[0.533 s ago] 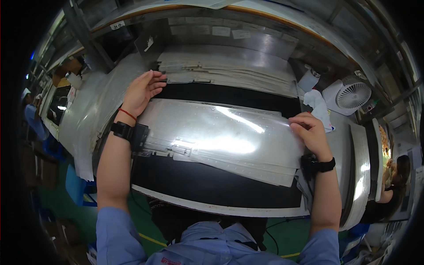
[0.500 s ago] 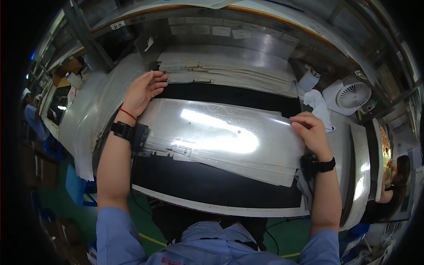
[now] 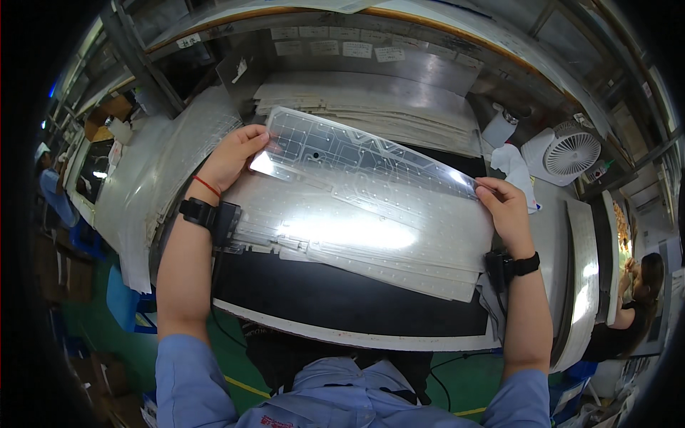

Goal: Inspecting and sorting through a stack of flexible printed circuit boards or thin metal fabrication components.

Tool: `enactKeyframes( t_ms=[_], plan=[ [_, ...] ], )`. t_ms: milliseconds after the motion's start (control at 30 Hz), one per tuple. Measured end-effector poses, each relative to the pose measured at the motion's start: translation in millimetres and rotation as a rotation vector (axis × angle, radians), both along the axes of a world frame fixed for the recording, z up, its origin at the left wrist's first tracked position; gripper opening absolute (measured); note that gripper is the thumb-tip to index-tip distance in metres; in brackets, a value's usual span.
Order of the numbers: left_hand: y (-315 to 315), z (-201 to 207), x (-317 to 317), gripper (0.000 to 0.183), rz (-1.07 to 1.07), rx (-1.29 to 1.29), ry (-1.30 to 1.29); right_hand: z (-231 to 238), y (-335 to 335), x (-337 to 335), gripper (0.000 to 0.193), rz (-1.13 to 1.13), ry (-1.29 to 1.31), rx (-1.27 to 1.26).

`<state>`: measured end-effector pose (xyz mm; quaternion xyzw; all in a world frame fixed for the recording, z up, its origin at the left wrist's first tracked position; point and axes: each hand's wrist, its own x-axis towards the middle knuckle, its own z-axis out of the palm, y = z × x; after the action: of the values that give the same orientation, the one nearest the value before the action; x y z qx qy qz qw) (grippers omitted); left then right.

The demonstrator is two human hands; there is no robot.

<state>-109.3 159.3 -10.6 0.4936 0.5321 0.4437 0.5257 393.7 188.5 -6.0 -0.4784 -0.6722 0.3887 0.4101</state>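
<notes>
A clear plastic sheet printed with fine circuit lines [image 3: 357, 151] is raised and tilted between my hands. My left hand [image 3: 237, 153] pinches its left end, and my right hand [image 3: 502, 205] grips its right end between thumb and fingers. Below it lies a fanned pile of similar clear sheets [image 3: 399, 264] on a black mat [image 3: 342, 303]. Behind the raised sheet, another stack of sheets [image 3: 378, 118] lies against the back of the bench; the raised sheet hides part of its front edge.
At the right stand a small white fan [image 3: 571, 153], a white bottle [image 3: 499, 128] and a crumpled white cloth [image 3: 512, 167]. More clear sheets [image 3: 153, 178] cover the bench at the left. A shelf edge [image 3: 371, 13] runs overhead. Another person [image 3: 635, 307] sits at far right.
One sheet's far edge has come up off the near pile and now stands tilted, its printed lines showing. My left hand, formerly with fingers apart, has closed on its left end.
</notes>
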Motion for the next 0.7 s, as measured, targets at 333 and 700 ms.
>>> enactKeyframes(
  t_ms=[333,700],
  plan=[
    [1.8,1.5,-4.2,0.022,0.174,0.086,-0.096,-0.9,3.4,1.6,0.019,0.056,0.216,-0.151],
    [1.3,1.9,-6.9,0.025,0.233,0.127,-0.189,2.3,0.7,-4.7,0.023,0.032,0.256,-0.137]
  ],
)
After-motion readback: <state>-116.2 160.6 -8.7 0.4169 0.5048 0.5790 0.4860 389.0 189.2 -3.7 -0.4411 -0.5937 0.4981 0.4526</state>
